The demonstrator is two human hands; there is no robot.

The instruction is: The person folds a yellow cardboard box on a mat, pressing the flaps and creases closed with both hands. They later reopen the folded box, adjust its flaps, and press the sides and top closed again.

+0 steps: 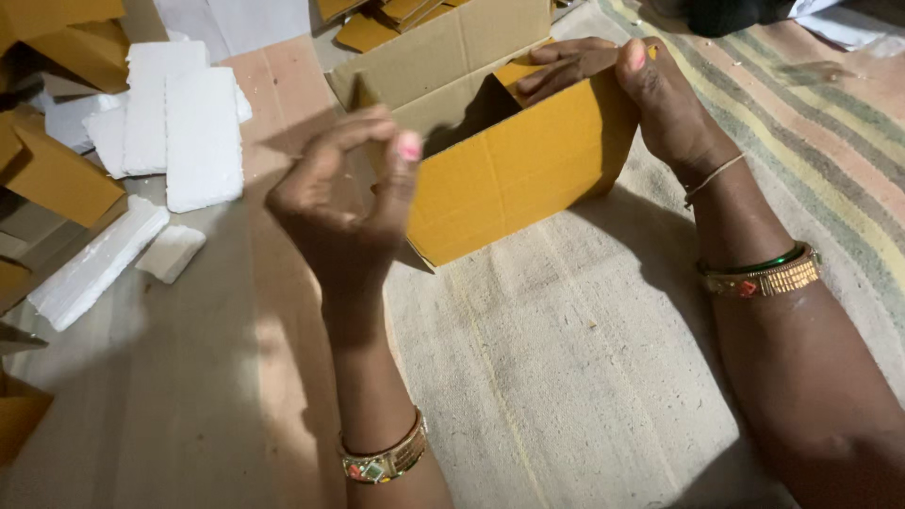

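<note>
Nearest the lens: two forearms, each with a gold bangle, the left bangle (385,460) cut by the bottom edge, the right bangle (762,276) paired with a green one, plus a thin thread (713,176) at the wrist. Below them, a pale woven mat (566,377) on the floor, striped along its right side.

Left hand (347,203) raised just beside the box's near left corner, fingers curled, thumb and forefinger drawn close together as if pinching; whether anything sits between them, or whether the thumb tip meets the cardboard, cannot tell. Right hand (650,99) clamped over the top right corner of the cardboard box (514,165), thumb on the outer face, fingers folded over the edge into the opening.

Box tilted on the mat between both hands, yellow-brown outside, one flap (443,52) standing up behind. Inside in deep shadow, contents hard to make out.

Farther left, white foam slabs (184,123) and broken foam pieces (99,264) on the floor. Flat cardboard sheets (57,174) cropped by the left edge. More cardboard pieces (391,17) cut off at the top.
</note>
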